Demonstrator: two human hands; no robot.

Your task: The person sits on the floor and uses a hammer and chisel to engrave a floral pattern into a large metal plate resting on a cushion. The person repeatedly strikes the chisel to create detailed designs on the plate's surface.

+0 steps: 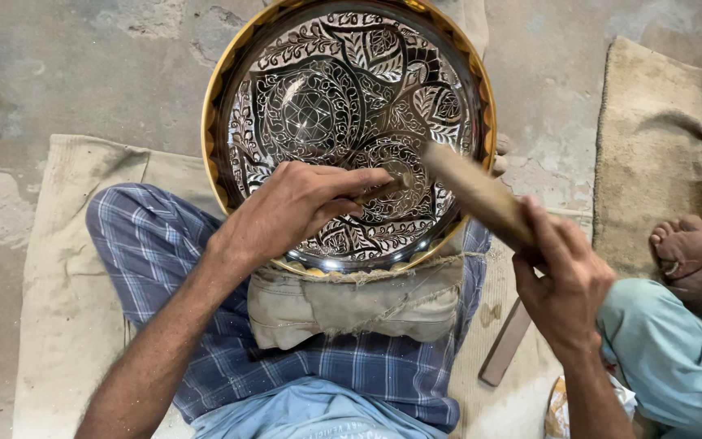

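Gripping a chisel (383, 189) in the left hand (290, 210) and a wooden mallet (474, 193) in the right hand (566, 280), a person worked a nearly fully engraved brass tray (225, 89).

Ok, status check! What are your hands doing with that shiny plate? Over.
Left hand pinching a small chisel against the engraved brass tray. Right hand gripping a wooden mallet, raised over it. Nothing blocking the tray.

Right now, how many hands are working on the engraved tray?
2. The left hand pinches a chisel against the tray; the right hand grips a wooden mallet just right of it. A neighbour's hands aren't visible.
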